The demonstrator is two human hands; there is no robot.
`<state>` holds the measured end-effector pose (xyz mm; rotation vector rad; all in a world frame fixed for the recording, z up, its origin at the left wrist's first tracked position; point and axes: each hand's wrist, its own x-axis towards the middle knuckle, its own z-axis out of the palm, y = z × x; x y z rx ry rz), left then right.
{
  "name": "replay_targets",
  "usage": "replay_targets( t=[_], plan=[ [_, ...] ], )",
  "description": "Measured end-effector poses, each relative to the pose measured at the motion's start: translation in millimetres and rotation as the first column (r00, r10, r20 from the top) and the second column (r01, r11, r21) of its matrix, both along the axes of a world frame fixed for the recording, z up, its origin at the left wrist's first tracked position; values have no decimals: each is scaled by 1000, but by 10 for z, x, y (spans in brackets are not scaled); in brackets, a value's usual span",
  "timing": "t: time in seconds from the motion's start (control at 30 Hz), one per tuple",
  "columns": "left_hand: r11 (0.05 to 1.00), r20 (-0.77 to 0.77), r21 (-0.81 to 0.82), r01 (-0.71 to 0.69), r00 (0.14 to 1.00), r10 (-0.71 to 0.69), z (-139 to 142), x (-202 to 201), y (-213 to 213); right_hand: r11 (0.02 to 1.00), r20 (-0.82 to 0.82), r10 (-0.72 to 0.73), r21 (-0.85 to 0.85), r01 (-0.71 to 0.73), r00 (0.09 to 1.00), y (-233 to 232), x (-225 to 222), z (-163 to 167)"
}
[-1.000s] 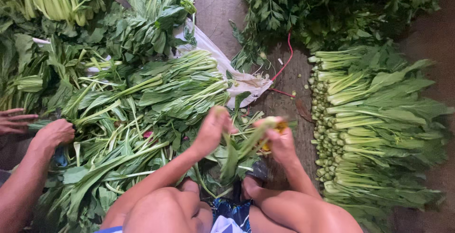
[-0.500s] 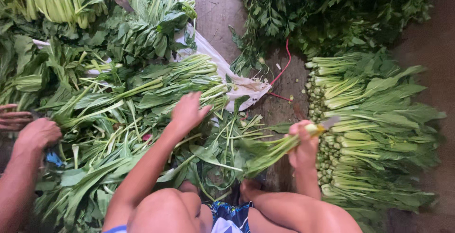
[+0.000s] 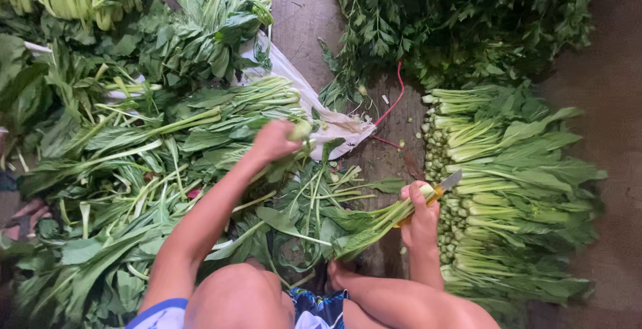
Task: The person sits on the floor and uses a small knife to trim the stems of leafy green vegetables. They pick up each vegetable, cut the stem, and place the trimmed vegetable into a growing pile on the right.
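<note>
Greens cover the floor: right hand (image 3: 420, 218) grips one bunch (image 3: 374, 225) and one knife (image 3: 441, 188); left hand (image 3: 273, 142), at ten o'clock, closes on stems (image 3: 301, 130).

Loose greens (image 3: 134, 168) crowd everything to my left. Stacked trimmed bunches (image 3: 508, 195) wall off my right, and the parsley heap (image 3: 461, 28) blocks ahead. Only the bare floor strip (image 3: 301, 8) between them lets me pass.

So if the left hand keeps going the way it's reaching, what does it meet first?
The left hand points up and right; just past it lies the white cloth beside the loose leafy greens. Height above them is unclear.
</note>
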<state>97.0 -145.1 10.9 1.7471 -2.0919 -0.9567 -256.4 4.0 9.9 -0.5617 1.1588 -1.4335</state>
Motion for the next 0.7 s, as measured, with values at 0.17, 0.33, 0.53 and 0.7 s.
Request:
replay_targets(
  t=[0.17, 0.33, 0.53, 0.7],
  plan=[
    [927, -439, -297, -227, 895, 79, 220, 495, 159, 990, 19, 128, -59, -127, 992, 28, 18, -103],
    [929, -595, 125, -348, 723, 350, 843, 717, 387, 976, -4, 210, -56, -209, 978, 38, 67, -190],
    [969, -781, -34, -244, 611, 127, 1169, 485, 888, 927, -331, 307, -110, -359, 892, 43, 152, 16],
    [999, -812, -10, -45, 583, 18, 894, -109, 1062, 910, -702, 302, 11, -414, 645, -12, 365, 448]
  ],
)
